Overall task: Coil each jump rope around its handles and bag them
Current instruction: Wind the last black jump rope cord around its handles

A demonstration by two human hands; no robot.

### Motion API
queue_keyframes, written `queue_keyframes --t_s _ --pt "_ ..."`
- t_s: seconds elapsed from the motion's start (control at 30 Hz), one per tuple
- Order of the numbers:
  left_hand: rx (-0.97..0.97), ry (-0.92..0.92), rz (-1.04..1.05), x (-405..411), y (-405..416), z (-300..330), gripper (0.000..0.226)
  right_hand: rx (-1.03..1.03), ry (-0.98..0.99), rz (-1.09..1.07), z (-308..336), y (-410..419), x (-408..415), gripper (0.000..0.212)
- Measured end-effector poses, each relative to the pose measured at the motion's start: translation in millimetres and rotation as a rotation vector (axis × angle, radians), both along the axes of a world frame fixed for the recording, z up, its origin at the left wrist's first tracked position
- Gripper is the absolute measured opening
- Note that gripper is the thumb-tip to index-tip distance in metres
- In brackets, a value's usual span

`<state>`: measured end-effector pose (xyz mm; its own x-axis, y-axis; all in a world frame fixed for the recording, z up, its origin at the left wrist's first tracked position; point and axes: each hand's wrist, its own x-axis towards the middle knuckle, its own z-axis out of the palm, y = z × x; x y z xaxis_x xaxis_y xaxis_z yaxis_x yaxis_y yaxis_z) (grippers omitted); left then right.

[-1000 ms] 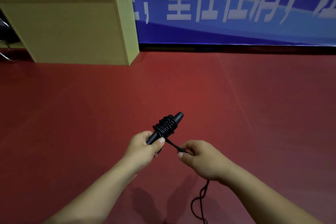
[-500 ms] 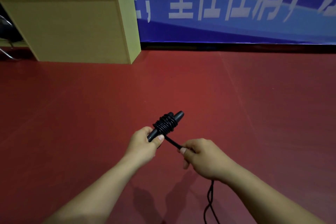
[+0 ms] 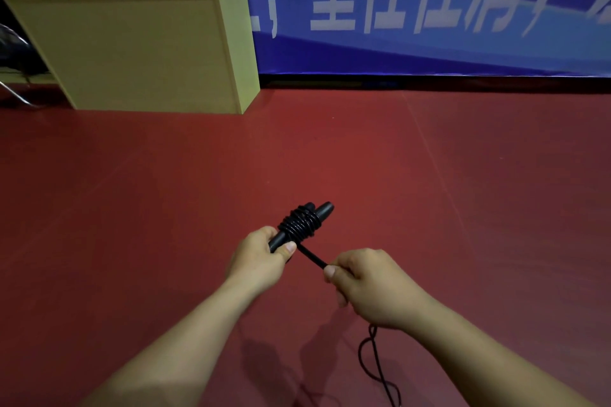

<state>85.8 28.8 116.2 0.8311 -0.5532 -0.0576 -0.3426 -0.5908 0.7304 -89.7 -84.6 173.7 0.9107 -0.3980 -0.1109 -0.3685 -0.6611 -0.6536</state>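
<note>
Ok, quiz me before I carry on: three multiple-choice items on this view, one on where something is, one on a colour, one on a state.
1. Where does the loose rope hang?
A. below the right hand
B. over the box
C. across the left forearm

2. What colour are the handles?
A. yellow
B. black
C. white

3. How is the stretch of rope between the coil and the right hand?
A. slack on the floor
B. cut
C. pulled straight

Answers: 1 A, it loops down from under that hand; 2 B, both handle ends are black; 3 C, it runs in a straight line while the left hand grips the handles.
</note>
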Motion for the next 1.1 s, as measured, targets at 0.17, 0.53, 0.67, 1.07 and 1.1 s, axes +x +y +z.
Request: queue_keyframes --t_s 0.17,0.53,0.67,1.07,1.1 --pt "-0.026 0.058 -0.005 4 8 3 0.014 0.107 -0.005 -0.014 -2 -9 -8 0.035" --pt "0.351 -0.299 -0.356 -31 4 25 0.025 0.286 -0.163 -0.113 -7 -22 -8 0.025" --pt "0.392 -0.354 -0.559 -42 6 33 0.025 0.199 -0.129 -0.123 -6 -28 -10 0.027" --pt "-0.004 0.391 -0.868 -44 14 42 0.022 0.547 -0.114 -0.16 -6 -54 -17 0.016" --pt "-0.047 0.431 -0.879 -43 15 43 0.027 0.629 -0.117 -0.146 -6 -56 -19 0.015"
